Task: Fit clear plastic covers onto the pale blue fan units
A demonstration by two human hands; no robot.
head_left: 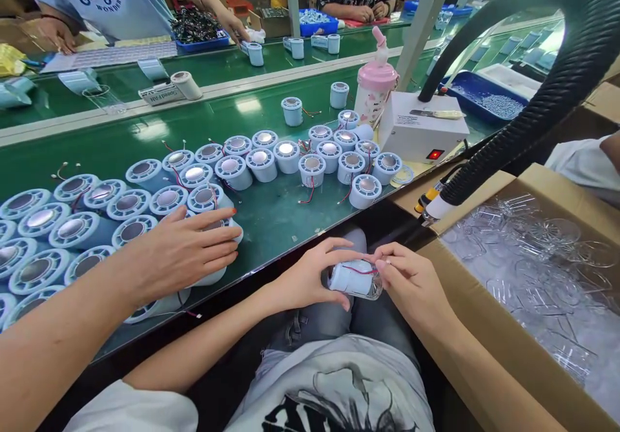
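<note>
My left hand [310, 277] and my right hand [411, 283] meet over my lap, just below the table's front edge. Between them they grip a pale blue cylindrical unit [353, 279] lying on its side, with a thin red wire across it and a clear cap on its right end. The fingers of both hands are curled round it. Another person's hand [184, 251] reaches in from the left on a bare forearm and rests flat on the blue units at the table edge.
Many round pale blue units with silver centres [145, 199] crowd the green table [271, 219]. A white box with a red switch [421, 132], a pink bottle [375, 83] and a black ribbed hose [533, 115] stand right. A cardboard box of clear covers [542, 270] sits beside me. People work across the belt.
</note>
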